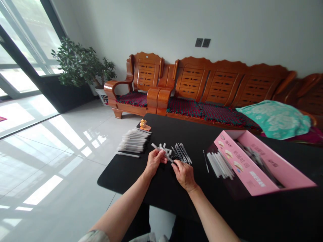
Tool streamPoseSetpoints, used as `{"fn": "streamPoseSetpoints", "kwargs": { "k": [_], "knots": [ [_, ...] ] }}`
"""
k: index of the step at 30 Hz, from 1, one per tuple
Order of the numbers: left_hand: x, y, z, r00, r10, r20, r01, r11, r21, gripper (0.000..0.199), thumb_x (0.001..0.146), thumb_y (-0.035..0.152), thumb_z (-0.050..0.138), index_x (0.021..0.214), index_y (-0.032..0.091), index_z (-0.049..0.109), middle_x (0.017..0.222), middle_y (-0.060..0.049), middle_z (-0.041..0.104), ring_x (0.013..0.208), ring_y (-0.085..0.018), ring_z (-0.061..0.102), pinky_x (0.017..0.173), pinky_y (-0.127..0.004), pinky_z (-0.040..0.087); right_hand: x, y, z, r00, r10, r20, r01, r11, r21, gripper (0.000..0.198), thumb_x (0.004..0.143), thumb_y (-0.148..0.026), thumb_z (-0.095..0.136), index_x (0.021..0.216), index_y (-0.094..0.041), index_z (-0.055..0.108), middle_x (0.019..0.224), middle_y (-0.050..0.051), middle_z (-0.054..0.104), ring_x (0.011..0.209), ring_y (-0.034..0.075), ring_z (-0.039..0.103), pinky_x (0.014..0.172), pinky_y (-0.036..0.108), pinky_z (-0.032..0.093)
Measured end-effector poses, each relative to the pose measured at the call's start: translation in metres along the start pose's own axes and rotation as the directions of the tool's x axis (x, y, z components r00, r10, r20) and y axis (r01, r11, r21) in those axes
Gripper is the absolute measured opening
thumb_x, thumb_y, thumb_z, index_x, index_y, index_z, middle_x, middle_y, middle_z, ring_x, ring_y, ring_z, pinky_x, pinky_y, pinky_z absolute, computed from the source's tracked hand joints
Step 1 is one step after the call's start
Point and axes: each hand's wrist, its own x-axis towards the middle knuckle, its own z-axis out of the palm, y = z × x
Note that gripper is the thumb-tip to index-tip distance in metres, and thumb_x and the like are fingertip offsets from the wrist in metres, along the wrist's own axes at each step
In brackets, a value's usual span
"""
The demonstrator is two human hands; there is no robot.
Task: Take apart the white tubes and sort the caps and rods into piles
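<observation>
Both hands meet over the black table, on one slim whitish pen (169, 158). My left hand (153, 162) is closed around its middle, and my right hand (185, 173) pinches its near right end. Just beyond my fingers lie small white pen caps (165, 146) in a loose cluster. Thin pen refills (182, 153) are bunched behind my right hand. To the left, many white pens (133, 140) lie side by side in a pile. White pen barrels (220, 164) rest at the right, with a single refill (205, 161) beside them.
A pink cardboard box (242, 164) with dark items inside stands on the right of the black table (121, 174). A small yellow figurine (143, 123) sits at the far left edge. Behind the table run a wooden armchair and sofa (193, 79), with a turquoise cloth (275, 119).
</observation>
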Motion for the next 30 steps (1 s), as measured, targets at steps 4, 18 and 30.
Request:
{"fn": "streamPoseSetpoints", "kwargs": {
  "k": [4,18,30],
  "knots": [
    [0.001,0.003,0.001,0.999,0.005,-0.036,-0.005,1.0,0.0,0.043,0.072,0.051,0.073,0.08,0.01,0.062,0.058,-0.004,0.066,0.048,-0.015,0.063,0.047,-0.023,0.052,0.0,0.001,0.0,1.0,-0.016,-0.014,0.016,1.0,-0.017,0.023,0.098,-0.021,0.042,0.091,-0.015,0.063,0.071,0.003,0.067,0.063,0.014,0.063,0.064,0.024,0.038],
    [0.002,0.005,-0.002,0.986,0.049,-0.159,-0.058,0.997,-0.051,0.041,0.073,0.05,0.073,0.081,0.011,0.062,0.059,-0.002,0.065,0.048,-0.013,0.062,0.049,-0.022,0.051,0.002,0.003,0.0,0.987,0.109,-0.114,-0.125,0.982,-0.143,0.023,0.095,-0.028,0.049,0.099,-0.014,0.067,0.074,0.006,0.072,0.062,0.016,0.066,0.063,0.024,0.041],
    [0.003,0.007,-0.006,0.958,0.13,-0.254,-0.145,0.989,-0.039,0.04,0.074,0.052,0.071,0.083,0.013,0.062,0.06,-0.001,0.064,0.052,-0.014,0.063,0.052,-0.025,0.053,-0.003,0.018,-0.009,0.996,0.036,-0.084,-0.043,0.996,-0.077,0.027,0.097,-0.023,0.045,0.09,-0.018,0.071,0.078,0.005,0.072,0.071,0.013,0.066,0.071,0.02,0.041]
  ]
}}
